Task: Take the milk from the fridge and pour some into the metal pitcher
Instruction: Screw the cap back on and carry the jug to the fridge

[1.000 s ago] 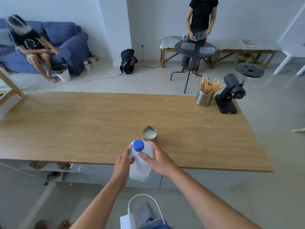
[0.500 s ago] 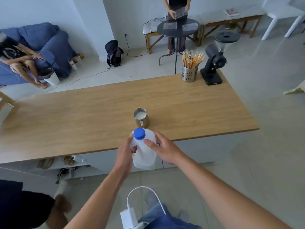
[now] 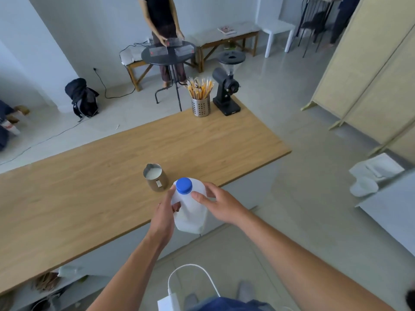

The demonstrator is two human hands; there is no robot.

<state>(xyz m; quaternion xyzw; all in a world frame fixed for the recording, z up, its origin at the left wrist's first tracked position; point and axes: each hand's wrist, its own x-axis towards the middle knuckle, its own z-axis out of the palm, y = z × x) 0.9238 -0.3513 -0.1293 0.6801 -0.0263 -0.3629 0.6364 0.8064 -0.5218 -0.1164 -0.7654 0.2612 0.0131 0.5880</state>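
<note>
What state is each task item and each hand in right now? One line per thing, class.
milk jug: upright, held off the table
blue cap: on the jug
metal pitcher: upright on the wooden table, milk inside
left hand: gripping the jug's side
right hand: fingers on the jug's shoulder

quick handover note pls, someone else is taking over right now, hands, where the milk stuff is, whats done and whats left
Left hand: gripping the milk jug by its side, near the handle.
Right hand: fingers resting on the jug's shoulder, beside the blue cap.
Jug: capped, upright, held off the near edge of the wooden table.
Metal pitcher: standing on the table just beyond the jug, with milk in it.
Done: milk is out, pour looks finished, cap back on.
Left: probably only putting the jug away.
</note>
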